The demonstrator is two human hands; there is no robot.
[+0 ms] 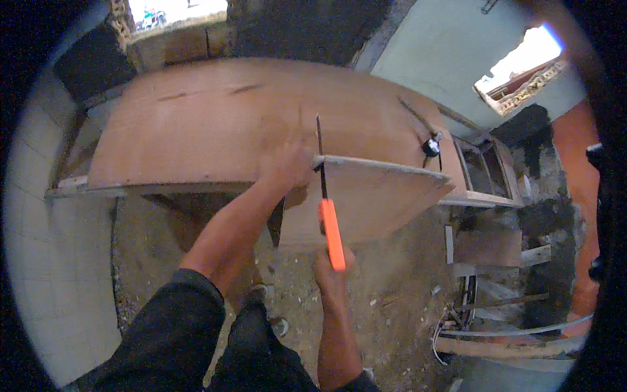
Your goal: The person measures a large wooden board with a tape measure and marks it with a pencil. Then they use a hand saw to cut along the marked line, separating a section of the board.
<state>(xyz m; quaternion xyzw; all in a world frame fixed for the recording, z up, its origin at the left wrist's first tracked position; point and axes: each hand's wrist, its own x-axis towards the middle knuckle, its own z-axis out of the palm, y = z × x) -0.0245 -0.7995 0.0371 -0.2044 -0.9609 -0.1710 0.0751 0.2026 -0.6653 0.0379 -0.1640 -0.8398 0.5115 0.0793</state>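
My right hand (332, 264) is closed round the orange handle of a handsaw (332, 232). Its narrow dark blade points away from me and crosses the end of a wooden board (366, 202). That board stands on edge or tilts off the front of a large wooden panel (196, 124); its pale upper edge runs to the right. Beside the blade, my left hand (294, 159) grips the board's left end. Its fingers are smeared and partly hidden.
On the panel's right lie a small black-and-white object (431, 146) and a thin dark strip (415, 112). A wooden frame (486, 166) adjoins the panel. Offcuts and scrap (486, 248) lie at the right, with debris on the floor (392, 313). A tiled wall (59, 261) stands left.
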